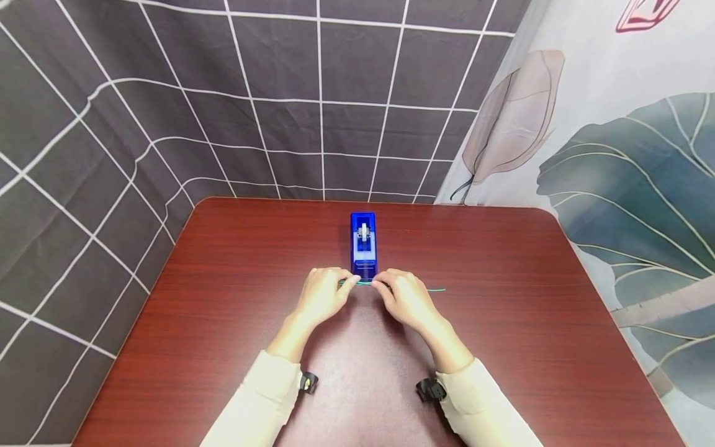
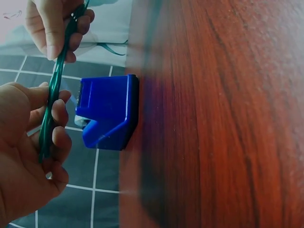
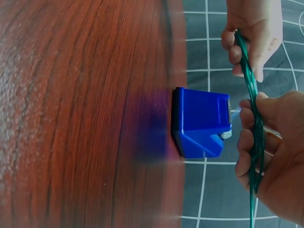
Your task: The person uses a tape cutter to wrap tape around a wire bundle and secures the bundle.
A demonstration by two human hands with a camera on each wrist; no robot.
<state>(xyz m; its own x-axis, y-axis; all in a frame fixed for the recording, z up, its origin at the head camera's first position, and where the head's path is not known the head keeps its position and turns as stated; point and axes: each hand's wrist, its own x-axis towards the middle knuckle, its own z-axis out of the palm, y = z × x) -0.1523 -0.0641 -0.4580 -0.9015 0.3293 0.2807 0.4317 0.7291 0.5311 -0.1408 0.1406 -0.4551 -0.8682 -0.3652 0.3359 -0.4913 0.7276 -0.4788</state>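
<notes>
A thin bundle of shiny green strands (image 1: pixel 364 284) stretches crosswise between both hands. My left hand (image 1: pixel 325 294) pinches one part of it between thumb and fingers. From the other side, my right hand (image 1: pixel 409 298) grips the bundle, and a loose green strand (image 1: pixel 436 289) sticks out past that hand. Both wrist views show the strands gathered close together (image 2: pixel 55 85), with fingers curled around them (image 3: pixel 245 140). Just beyond the hands stands a blue tape dispenser (image 1: pixel 365 254), its cutting edge towards me and a small roll of tape (image 1: pixel 364 232) in it.
The reddish-brown wooden table (image 1: pixel 234 248) has rounded far corners. Behind it and on the left hangs a dark curtain (image 1: pixel 285 124) with a white grid. A pale leaf-patterned curtain (image 1: pixel 592 186) hangs on the right.
</notes>
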